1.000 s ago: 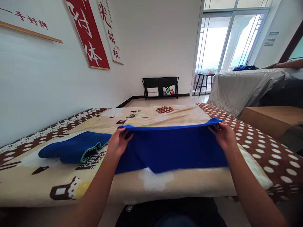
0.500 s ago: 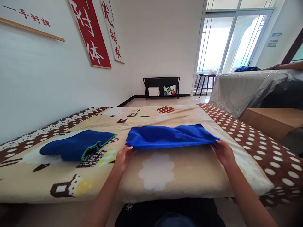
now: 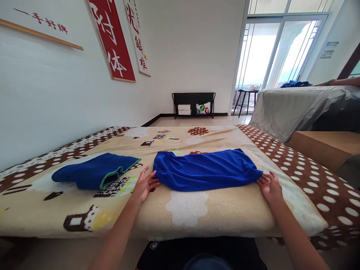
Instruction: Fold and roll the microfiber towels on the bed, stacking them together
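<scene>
A bright blue cloth [image 3: 206, 170], folded into a wide strip with loose wrinkles, lies on the patterned blanket [image 3: 236, 210] in front of me. At its left end is my left hand [image 3: 144, 185], palm turned inward and fingers spread, the fingertips against the cloth's edge. My right hand [image 3: 271, 187] rests at the opposite end with its fingers loosely extended, touching the near right corner. Neither hand is closed around the fabric. Off to the left sits a darker blue folded cloth [image 3: 90, 172] with green edging, apart from both hands.
Beyond the blanket stands a black rack [image 3: 194, 98] holding white boxes and a printed bag. To the right are a cardboard box [image 3: 323, 144], a plastic-covered surface [image 3: 284, 108] with another person's arm [image 3: 344, 81] over it, and a dark stool [image 3: 247, 98].
The near edge of the bright blue cloth has dropped toward me and now lies lower and more wrinkled. Both hands have loosened from its corners and their fingers have spread.
</scene>
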A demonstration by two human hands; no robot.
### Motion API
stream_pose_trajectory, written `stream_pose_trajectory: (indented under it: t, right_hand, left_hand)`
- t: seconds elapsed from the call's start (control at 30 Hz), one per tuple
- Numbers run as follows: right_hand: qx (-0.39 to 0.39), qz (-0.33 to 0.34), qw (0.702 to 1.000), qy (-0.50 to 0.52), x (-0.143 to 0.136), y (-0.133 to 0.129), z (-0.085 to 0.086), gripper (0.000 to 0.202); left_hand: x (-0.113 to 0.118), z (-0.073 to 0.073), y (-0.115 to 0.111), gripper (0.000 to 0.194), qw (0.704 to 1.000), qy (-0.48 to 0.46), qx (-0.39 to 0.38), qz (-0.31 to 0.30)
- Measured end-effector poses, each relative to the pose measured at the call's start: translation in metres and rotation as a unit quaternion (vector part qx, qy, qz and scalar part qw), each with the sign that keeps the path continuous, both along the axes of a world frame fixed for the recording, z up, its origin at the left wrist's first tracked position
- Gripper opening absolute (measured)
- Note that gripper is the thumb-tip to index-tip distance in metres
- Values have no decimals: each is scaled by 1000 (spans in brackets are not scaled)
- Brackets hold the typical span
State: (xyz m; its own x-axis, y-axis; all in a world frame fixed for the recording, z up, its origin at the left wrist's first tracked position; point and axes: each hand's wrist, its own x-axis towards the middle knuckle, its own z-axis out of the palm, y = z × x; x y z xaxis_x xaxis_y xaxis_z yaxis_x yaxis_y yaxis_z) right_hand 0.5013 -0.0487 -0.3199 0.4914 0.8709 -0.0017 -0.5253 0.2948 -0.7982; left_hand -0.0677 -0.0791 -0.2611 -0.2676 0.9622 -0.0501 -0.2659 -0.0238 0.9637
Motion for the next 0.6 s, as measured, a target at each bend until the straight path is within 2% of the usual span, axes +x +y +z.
stream_pose_trajectory:
  t: [0.07,0.13,0.17,0.3,0.43,0.6]
  right_hand:
    - [-12,-8,1000,-11,-1,-2,-1,54]
    - [-24,-4,999,-30,-3,-4,-1,58]
    - [-26,-7,999,-42,-4,-5,-1,56]
    - [-33,-79,992,-89,-9,-2,-5,39]
    - [-39,-165,976,-134,-8,3,-12,32]
    - [-47,-233,956,-175,-5,5,-16,33]
  left_hand:
    - [4,-6,2,62,984,174,35,0]
    - [8,-11,6,59,939,339,53,-3]
    - [11,-13,8,58,919,390,52,-1]
    - [22,-22,16,48,865,497,42,49]
    - [28,-27,20,38,805,580,8,124]
    - [28,-26,15,47,752,630,-43,189]
